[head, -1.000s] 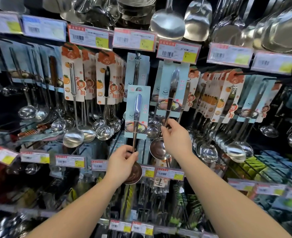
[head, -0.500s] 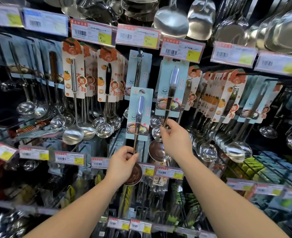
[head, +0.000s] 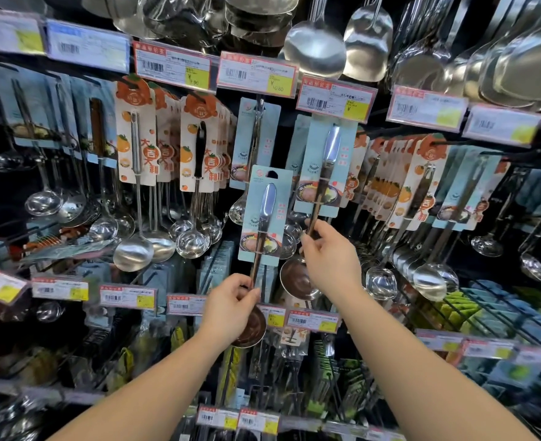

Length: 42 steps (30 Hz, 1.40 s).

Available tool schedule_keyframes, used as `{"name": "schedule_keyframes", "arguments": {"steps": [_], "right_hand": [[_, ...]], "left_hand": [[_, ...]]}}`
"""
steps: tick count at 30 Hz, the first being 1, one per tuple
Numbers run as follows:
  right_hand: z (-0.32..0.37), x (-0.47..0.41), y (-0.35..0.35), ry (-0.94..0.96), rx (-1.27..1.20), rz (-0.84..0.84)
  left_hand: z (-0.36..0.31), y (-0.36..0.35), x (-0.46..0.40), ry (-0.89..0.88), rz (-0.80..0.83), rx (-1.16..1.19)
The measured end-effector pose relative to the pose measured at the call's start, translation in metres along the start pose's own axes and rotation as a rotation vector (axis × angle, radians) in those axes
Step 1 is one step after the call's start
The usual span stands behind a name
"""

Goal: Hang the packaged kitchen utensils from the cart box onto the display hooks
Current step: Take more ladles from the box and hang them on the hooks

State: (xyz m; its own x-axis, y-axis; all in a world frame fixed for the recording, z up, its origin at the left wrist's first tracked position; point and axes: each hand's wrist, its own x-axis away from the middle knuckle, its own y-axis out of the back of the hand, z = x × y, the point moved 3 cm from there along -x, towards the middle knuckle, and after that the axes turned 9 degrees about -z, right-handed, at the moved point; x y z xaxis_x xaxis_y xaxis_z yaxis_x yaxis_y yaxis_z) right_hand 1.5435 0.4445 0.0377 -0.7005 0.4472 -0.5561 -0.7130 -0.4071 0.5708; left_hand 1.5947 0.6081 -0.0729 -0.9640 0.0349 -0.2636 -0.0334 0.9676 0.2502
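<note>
My left hand [head: 231, 310] grips the thin handle of a ladle on a light blue card [head: 266, 214], held upright in front of the shelf, its brown bowl just below my fingers. My right hand [head: 329, 256] pinches the handle of a second ladle on a like blue card [head: 324, 173], whose top reaches up under the price tags at a hook I cannot see. Its bowl [head: 296, 280] hangs left of my right wrist. Behind the left card, another blue-carded utensil [head: 256, 138] hangs on a hook.
Orange-and-white carded ladles [head: 137, 144] hang to the left and more carded ladles [head: 422, 179] to the right. Price tags [head: 256, 74] line the rail above, with big steel ladles [head: 317, 49] hanging over them. A lower tag rail [head: 129, 296] runs below.
Both hands have risen slightly with their ladles; the right card has moved up closer to the price tag rail. Both grips are unchanged.
</note>
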Motion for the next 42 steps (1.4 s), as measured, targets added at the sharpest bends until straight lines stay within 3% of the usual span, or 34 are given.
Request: {"name": "schedule_keyframes", "arguments": {"steps": [11,25,31,35,39,42], "right_hand": [[-0.003,-0.006,-0.001,0.019,0.093,0.040],[-0.007,-0.039,-0.030,-0.096,0.088,0.074],[-0.013,-0.040,-0.038,-0.120,0.061,0.044],[-0.017,-0.012,-0.029,-0.130,0.004,-0.099],[-0.013,0.034,-0.048,-0.081,-0.105,0.309],[-0.010,0.049,-0.056,-0.063,-0.197,0.261]], "left_hand": [[-0.001,-0.004,0.002,-0.007,0.027,0.014],[0.014,0.005,-0.001,0.024,0.018,-0.013],[0.020,0.014,-0.002,0.036,0.001,-0.037],[0.015,0.012,0.000,0.023,-0.027,-0.021],[0.002,-0.001,0.004,-0.008,-0.036,0.003],[-0.009,-0.014,0.010,-0.056,-0.028,0.006]]}}
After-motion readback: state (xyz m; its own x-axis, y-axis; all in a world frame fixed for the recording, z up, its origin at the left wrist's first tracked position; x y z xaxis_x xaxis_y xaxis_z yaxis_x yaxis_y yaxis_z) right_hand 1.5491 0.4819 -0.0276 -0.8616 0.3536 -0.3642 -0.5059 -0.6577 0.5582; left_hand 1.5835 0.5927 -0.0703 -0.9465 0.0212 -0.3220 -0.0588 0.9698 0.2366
